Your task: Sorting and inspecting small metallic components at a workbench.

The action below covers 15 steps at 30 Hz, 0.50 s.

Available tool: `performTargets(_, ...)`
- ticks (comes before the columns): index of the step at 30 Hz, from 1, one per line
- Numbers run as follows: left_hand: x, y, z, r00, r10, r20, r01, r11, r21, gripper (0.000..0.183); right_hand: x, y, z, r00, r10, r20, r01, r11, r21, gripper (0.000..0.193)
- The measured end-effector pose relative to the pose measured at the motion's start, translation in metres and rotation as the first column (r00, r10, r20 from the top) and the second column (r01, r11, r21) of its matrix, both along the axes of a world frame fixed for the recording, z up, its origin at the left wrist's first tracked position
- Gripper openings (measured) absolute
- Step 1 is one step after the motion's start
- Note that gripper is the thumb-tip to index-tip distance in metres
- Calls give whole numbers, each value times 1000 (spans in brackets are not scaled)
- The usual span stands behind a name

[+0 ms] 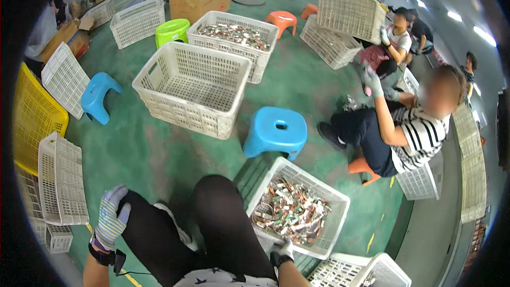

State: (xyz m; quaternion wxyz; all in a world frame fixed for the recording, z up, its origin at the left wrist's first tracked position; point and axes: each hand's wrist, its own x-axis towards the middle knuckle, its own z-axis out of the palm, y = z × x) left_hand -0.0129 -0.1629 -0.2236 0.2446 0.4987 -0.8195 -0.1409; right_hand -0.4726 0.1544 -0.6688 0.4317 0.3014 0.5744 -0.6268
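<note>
My left hand (pixel 111 218), in a striped knit glove, rests against my left knee with its fingers spread and nothing in it. At the near rim of a white plastic crate (pixel 340 205) is my right hand (pixel 284 249), also gloved, and its fingers look closed over that rim. Small flat metal pieces (pixel 295 211), coppery and silvery, lie heaped inside this crate, which stands in front of my right leg. Part of the right hand is foreshortened and its fingertips are hard to make out.
Ahead stand a blue stool (pixel 276 127), a large white crate (pixel 194 82) and another crate (pixel 260 64) holding metal pieces. A gloved co-worker (pixel 409 127) sits at the right. White crates (pixel 61 181) and a yellow crate (pixel 40 117) line the left side. Another crate (pixel 361 271) sits close right.
</note>
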Motion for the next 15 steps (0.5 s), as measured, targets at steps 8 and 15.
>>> performTargets(8, 38, -161, -23, 761, -619, 194, 541, 771, 337, 42, 2, -92, 126, 934, -355, -46, 345, 927, -148, 14)
performTargets(15, 73, -272, -49, 606, -773, -186, 758, 492, 427, 38, 20, -224, 136, 881, -454, -132, 455, 890, -20, 5)
